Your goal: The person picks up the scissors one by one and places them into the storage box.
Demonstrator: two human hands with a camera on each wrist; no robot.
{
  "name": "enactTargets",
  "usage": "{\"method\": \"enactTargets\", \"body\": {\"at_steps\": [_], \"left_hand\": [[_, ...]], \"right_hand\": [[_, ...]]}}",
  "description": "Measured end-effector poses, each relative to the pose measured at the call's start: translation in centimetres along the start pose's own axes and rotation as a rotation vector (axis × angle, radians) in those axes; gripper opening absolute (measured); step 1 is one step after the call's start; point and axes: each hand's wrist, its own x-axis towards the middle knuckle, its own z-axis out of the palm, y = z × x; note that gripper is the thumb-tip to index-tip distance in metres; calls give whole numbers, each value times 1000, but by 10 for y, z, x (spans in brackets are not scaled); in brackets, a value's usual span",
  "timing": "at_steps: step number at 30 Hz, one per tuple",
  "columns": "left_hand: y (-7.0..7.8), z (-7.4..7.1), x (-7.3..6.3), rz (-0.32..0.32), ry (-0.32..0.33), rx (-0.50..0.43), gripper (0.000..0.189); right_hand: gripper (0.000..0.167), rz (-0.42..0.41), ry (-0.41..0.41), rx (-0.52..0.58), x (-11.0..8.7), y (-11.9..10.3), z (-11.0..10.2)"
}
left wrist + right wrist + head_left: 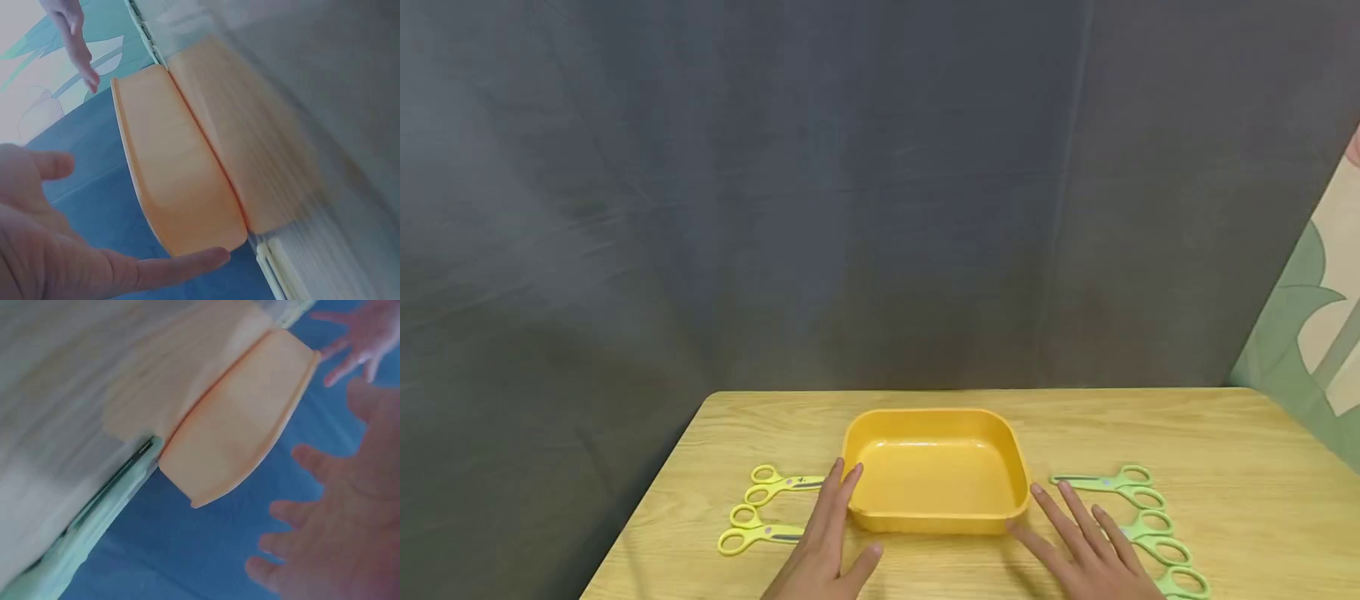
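Note:
A shallow yellow tray with rounded corners sits on the wooden table, nothing inside it. My left hand is at the tray's left side, fingers extended, fingertips right by the rim. On the other side my right hand spreads its fingers near the tray's front right corner, holding nothing. Two pairs of yellow scissors lie left of the tray, their blade ends partly behind my left hand. Several pairs of green scissors lie to the right, some partly hidden by my right hand. Both wrist views show the tray's side wall between the hands.
The light wood table has its far edge behind the tray. Dark grey cloth hangs beyond and to the left. At the far right stands a wall with a green leaf pattern.

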Motion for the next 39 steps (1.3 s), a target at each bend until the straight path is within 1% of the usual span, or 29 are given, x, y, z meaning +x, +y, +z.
{"method": "enactTargets", "body": {"at_steps": [2, 4, 8, 9, 11, 12, 14, 16, 18, 20, 25, 27, 31, 32, 34, 37, 39], "left_hand": [[3, 1, 2, -50, -13, -77, 81], [6, 3, 3, -89, -29, -113, 83], [6, 4, 4, -125, -34, -104, 87], [6, 3, 4, -135, -34, -103, 88], [4, -1, 6, -180, -40, -129, 90], [4, -4, 7, -209, -48, -158, 90], [2, -7, 10, -270, -71, -246, 92], [1, -10, 14, -314, -89, -334, 92], [-1, -12, 17, -344, -108, -408, 92], [-2, -14, 20, -354, -121, -476, 90], [-8, -14, 25, -392, -118, -593, 84], [-11, -13, 25, -409, -115, -616, 83], [-18, -11, 26, -443, -123, -643, 82], [-19, -11, 27, -451, -126, -654, 82], [-21, -9, 28, -466, -128, -671, 83], [-24, -7, 30, -482, -124, -692, 84], [-26, -6, 32, -490, -124, -693, 84]], "right_hand": [[74, 58, -72, 67, 4, 5, -10], [66, 140, -135, 148, 5, 13, -18], [58, 286, -224, 293, 13, 30, -34], [57, 308, -235, 309, 15, 33, -37], [54, 347, -264, 349, 21, 39, -44], [52, 366, -273, 363, 23, 41, -47], [49, 394, -294, 376, 26, 44, -50], [46, 413, -306, 384, 26, 47, -52], [44, 427, -308, 385, 24, 50, -52], [41, 441, -326, 379, 21, 53, -51], [35, 409, -364, 317, 7, 62, -42], [33, 398, -382, 302, -1, 66, -38], [28, 402, -429, 290, -20, 74, -31], [27, 394, -419, 285, -25, 76, -30], [30, 346, -370, 288, -36, 83, -28], [42, 253, -247, 308, -50, 95, -24], [47, 212, -207, 346, -59, 104, -22]]}}
